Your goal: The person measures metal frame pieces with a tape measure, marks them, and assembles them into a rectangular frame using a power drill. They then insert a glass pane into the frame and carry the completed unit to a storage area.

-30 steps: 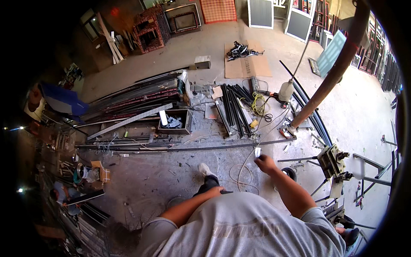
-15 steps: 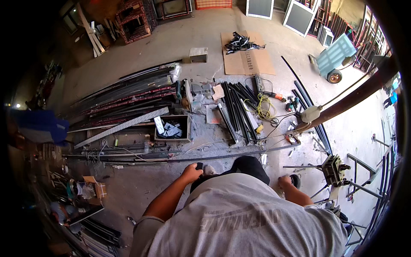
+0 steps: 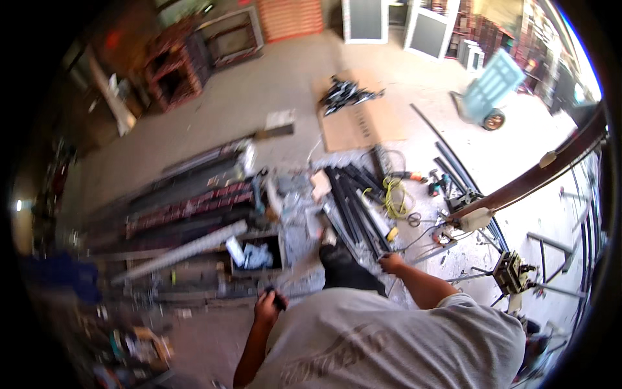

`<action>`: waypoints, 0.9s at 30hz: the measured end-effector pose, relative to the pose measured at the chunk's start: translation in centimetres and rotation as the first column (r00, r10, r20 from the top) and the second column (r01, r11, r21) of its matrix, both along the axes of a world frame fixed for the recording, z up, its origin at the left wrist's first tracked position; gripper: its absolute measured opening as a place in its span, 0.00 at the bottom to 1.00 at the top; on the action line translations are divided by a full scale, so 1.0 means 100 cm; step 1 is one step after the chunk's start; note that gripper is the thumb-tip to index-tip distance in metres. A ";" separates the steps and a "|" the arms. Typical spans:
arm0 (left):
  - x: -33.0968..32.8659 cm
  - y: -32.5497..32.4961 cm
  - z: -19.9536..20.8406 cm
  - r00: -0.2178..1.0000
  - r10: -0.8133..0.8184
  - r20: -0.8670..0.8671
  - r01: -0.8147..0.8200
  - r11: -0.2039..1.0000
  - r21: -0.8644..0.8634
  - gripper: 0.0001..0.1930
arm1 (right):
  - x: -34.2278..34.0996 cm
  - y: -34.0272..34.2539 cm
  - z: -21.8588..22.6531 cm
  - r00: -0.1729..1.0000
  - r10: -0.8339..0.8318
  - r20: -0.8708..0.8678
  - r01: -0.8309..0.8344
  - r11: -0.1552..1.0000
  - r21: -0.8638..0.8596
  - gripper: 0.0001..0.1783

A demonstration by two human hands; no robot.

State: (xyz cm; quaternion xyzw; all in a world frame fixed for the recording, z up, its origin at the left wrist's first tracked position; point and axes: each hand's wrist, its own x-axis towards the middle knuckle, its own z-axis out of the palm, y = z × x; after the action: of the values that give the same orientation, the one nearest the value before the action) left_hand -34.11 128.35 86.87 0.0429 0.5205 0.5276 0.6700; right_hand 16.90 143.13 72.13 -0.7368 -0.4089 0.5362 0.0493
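Small dark object (image 3: 277,299) gripped in my left hand (image 3: 267,307), low and close to my body.

My left hand is curled shut around that dark thing; its kind I cannot tell. My right hand (image 3: 391,262) reaches forward to the near ends of the long black metal bars (image 3: 353,204) lying on the concrete floor (image 3: 272,97); whether it grips anything I cannot tell. Just beyond my left hand sits an open dark box (image 3: 258,253) with pale scraps inside. Past my right hand lies a coiled yellow cable (image 3: 392,198), and farther off a flat brown cardboard sheet (image 3: 356,123).
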 end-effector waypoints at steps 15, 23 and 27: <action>0.040 0.423 0.053 0.899 -0.433 -0.065 0.409 0.883 -0.231 0.18 | 0.079 0.253 0.010 0.931 -0.283 0.231 0.299 0.953 -0.041 0.14; 0.065 0.629 0.057 0.775 -0.631 -0.030 0.631 0.776 -0.017 0.15 | 0.081 0.316 0.056 0.583 -0.804 -0.122 0.796 0.594 -0.112 0.09; 0.087 0.753 0.035 0.677 -0.717 -0.169 0.731 0.681 0.043 0.13 | 0.037 0.377 0.055 0.548 -0.818 -0.176 0.807 0.572 -0.145 0.06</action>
State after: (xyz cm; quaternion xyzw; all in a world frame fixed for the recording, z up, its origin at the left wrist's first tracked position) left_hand -25.46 203.63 90.41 0.3176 0.4769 0.2418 0.7831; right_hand 20.62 180.79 77.65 -0.7778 -0.0010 0.5413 0.3196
